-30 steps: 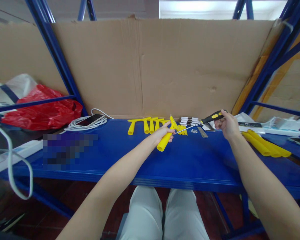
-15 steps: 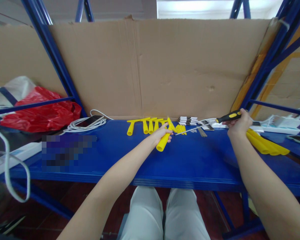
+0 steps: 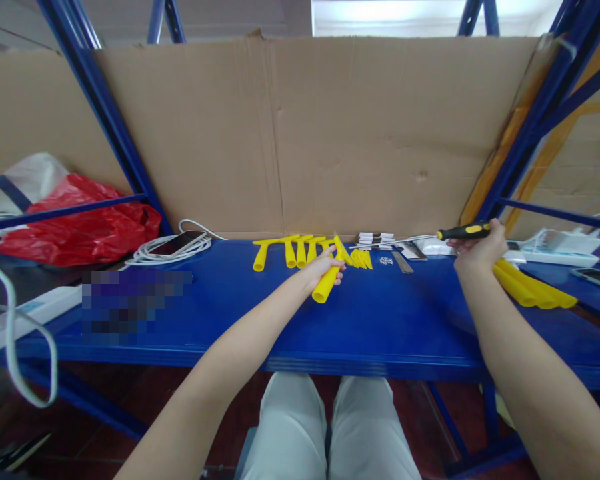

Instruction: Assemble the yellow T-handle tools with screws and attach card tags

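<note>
My left hand is closed around a yellow T-shaped handle, its round end pointing toward me. At the right, my right hand grips a black and yellow screwdriver; its long shaft points left, with the tip close to the head of the yellow handle. Several yellow handles stand in a row left of my left hand. Right of it lie small yellow pieces, a group of tiny parts, stacked white and black pieces and a flat metal blade.
Yellow tubes lie beside my right forearm. A phone rests on a coiled white cable at the left, near a red bag. Cardboard backs the blue table; a power strip is at the right.
The screwdriver's shaft has swung up from a downward slant to nearly level, and its handle has shifted slightly right. My left hand and the yellow handle have hardly moved.
</note>
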`<act>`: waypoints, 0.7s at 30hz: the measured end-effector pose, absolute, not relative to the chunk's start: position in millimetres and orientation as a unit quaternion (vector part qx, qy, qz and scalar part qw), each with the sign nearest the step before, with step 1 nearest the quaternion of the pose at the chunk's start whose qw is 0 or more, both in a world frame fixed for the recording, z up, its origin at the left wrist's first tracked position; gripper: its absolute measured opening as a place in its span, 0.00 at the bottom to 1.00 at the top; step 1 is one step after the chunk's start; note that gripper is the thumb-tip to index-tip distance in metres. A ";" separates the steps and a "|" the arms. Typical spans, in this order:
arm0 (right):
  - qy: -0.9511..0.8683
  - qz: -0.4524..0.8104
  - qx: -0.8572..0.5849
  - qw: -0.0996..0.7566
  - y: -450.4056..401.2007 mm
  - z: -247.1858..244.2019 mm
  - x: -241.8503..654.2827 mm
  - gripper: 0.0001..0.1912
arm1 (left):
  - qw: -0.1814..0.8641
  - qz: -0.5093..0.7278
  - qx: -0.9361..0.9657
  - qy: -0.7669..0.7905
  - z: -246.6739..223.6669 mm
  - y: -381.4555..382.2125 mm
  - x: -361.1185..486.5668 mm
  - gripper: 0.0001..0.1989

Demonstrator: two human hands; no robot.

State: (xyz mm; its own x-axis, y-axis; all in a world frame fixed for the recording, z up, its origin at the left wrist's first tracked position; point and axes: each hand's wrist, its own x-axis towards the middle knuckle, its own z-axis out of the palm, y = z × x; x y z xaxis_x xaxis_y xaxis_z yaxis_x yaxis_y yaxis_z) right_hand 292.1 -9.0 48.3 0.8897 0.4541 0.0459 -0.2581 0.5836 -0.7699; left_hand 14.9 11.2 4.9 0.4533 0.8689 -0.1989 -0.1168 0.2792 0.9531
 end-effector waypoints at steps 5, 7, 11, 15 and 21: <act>-0.107 0.222 -0.399 0.883 -10.9 49.3 289.9 0.10 | 0.697 0.347 0.489 0.394 5.2 11.2 15.0 0.38; -0.107 0.224 -0.401 0.882 -10.2 48.5 290.5 0.10 | 0.696 0.346 0.490 0.395 6.0 9.9 15.5 0.38; -0.113 0.220 -0.401 0.882 -8.5 46.5 292.2 0.11 | 0.695 0.348 0.491 0.394 8.1 6.0 16.8 0.37; -0.117 0.218 -0.394 0.885 -7.8 45.5 292.6 0.13 | 0.693 0.347 0.492 0.397 10.1 3.0 17.0 0.36; -0.113 0.221 -0.387 0.888 -8.1 45.8 293.1 0.12 | 0.692 0.342 0.498 0.396 10.2 3.4 16.6 0.36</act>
State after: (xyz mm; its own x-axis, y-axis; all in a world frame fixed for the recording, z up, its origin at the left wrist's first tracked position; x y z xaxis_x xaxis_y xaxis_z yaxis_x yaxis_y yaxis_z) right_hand 293.1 -8.1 45.8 0.8765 0.4805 0.0297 -0.3052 0.6022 -0.7377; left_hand 16.6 3.4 10.2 0.4530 0.8672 -0.2066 -0.0796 0.2701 0.9595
